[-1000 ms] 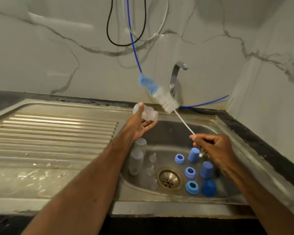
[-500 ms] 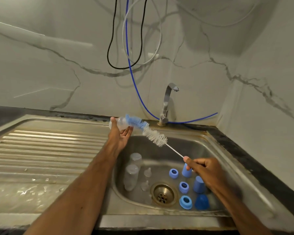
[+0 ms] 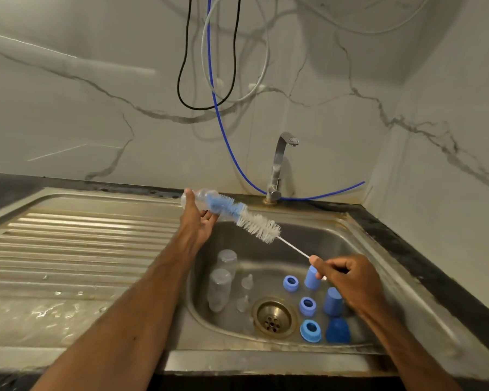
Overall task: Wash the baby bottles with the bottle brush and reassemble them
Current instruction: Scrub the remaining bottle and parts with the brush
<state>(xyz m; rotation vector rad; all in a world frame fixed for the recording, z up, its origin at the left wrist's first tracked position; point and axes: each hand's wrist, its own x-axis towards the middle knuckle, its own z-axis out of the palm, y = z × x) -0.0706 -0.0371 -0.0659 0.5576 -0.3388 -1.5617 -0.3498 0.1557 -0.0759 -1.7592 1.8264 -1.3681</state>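
Note:
My left hand (image 3: 199,221) grips a small clear baby bottle (image 3: 198,199) lying sideways above the sink's back left corner. The blue tip of the bottle brush (image 3: 246,218) sits inside the bottle's mouth; its white bristles stay outside. My right hand (image 3: 347,280) pinches the brush's thin wire handle over the basin. On the floor of the sink (image 3: 331,238) stand two more clear bottles (image 3: 219,286), clear teats (image 3: 246,283), three blue collar rings (image 3: 307,305) and blue caps (image 3: 333,301).
A chrome tap (image 3: 280,165) rises behind the basin, with a blue hose (image 3: 229,142) and black and white cables hanging on the marble wall. A ribbed wet drainboard (image 3: 68,249) lies left. The brass drain (image 3: 273,316) is in the basin's middle.
The brush swung down from pointing up beside the tap, and its blue tip has entered the bottle's mouth. The view tilted up, so both hands sit lower in frame.

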